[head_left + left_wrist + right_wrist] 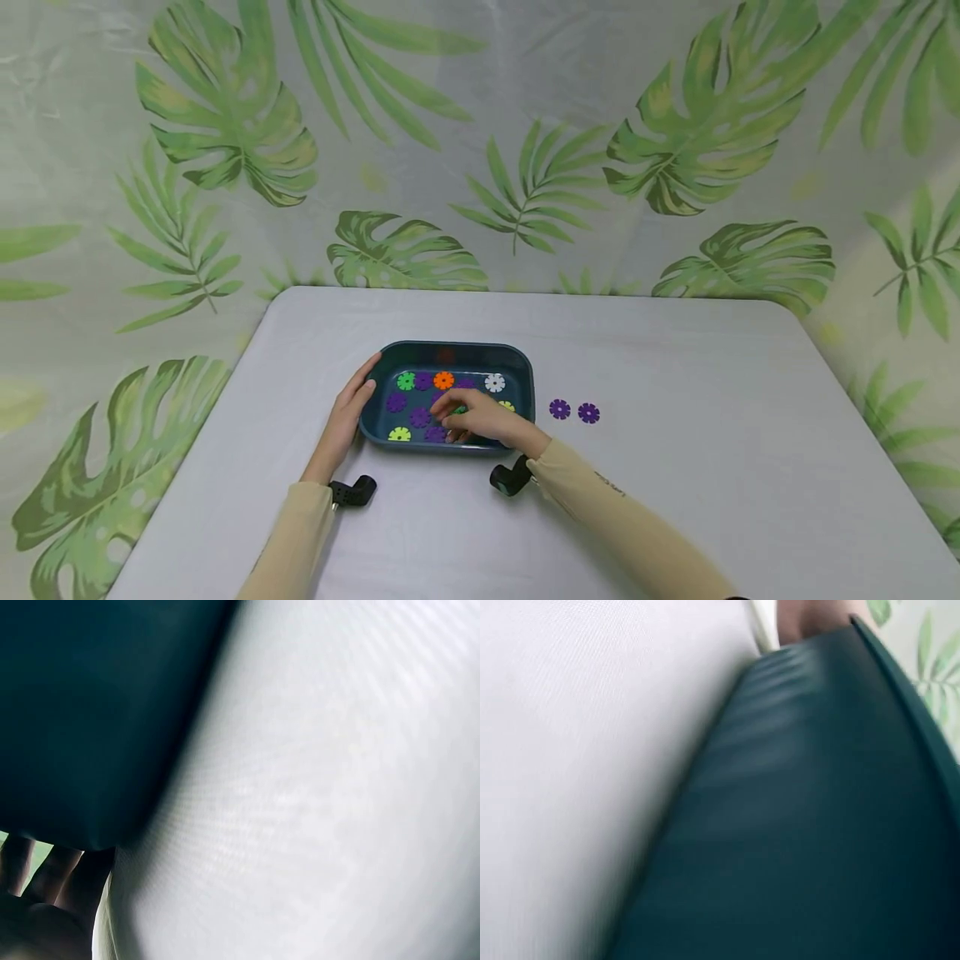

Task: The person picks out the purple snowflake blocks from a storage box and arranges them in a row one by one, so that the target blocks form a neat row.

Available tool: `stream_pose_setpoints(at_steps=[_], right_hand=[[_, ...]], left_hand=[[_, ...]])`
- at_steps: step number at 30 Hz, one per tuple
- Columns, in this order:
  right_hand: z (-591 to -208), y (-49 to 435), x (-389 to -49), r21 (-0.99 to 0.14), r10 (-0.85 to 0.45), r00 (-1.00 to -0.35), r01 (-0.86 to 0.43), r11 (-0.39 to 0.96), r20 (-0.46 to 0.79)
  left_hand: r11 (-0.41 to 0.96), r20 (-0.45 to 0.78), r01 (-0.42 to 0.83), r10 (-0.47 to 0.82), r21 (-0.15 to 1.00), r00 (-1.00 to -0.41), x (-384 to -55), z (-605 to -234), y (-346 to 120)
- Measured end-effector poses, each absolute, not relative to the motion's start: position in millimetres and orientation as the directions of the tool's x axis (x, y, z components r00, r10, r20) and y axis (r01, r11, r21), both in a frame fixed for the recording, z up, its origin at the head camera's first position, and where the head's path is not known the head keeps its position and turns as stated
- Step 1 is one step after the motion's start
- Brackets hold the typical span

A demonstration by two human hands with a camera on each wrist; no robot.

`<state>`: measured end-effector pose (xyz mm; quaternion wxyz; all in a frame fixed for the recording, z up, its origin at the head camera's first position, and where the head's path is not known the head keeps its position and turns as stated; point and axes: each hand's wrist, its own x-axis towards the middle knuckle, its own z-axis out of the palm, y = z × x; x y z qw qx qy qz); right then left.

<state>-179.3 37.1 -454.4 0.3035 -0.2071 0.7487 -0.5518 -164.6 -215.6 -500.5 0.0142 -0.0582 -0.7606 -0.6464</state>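
A dark teal tray [447,448] holds flat notched plastic discs, among them a green disc [406,381], an orange disc [444,381], a white disc [494,383] and several purple ones. My left hand [351,408] rests along the tray's left end, fingers straight against the outer wall and thumb at the rim. In the left wrist view, its fingers [56,874] touch the tray wall. Over the tray's inside, my right hand [480,417] reaches down with fingers loosely bent and spread. A purple disc [420,417] lies beside its fingertips; the hand covers some discs.
Two purple discs, one [559,409] nearer the tray and another [588,413], lie on the white tabletop [712,433] right of the tray. A leaf-patterned curtain [525,167] hangs behind the table. The right wrist view mostly shows the tray's outer wall [780,825].
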Motion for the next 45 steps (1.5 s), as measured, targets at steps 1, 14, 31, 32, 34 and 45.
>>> stream_pose_setpoints(at_steps=[1,14,31,32,34,45], right_hand=[[-456,33,-179,-0.946,-0.638,-0.733,0.026,0.323,-0.238],[-467,9,-181,-0.792,-0.599,-0.77,-0.216,0.571,-0.222],[-464,12,-181,-0.912,-0.573,-0.79,-0.047,0.408,-0.216],[-462,14,-182,-0.927,-0.573,-0.792,-0.022,0.374,-0.212],[-458,19,-182,-0.948,-0.569,-0.797,0.015,0.317,-0.203],[-431,81,-192,-0.972,-0.526,-0.836,0.038,0.231,-0.157]], left_hand=[[0.158,0.097,0.107,0.071,0.982,-0.993,-165,-501,-215],[0.164,0.094,0.104,0.065,0.981,-0.993,-165,-502,-215],[0.165,0.099,0.108,0.066,0.98,-0.993,-165,-502,-215],[0.166,0.096,0.105,0.065,0.98,-0.993,-165,-502,-216],[0.166,0.095,0.104,0.065,0.981,-0.993,-165,-502,-216],[0.174,0.092,0.102,0.067,0.979,-0.994,-165,-501,-215]])
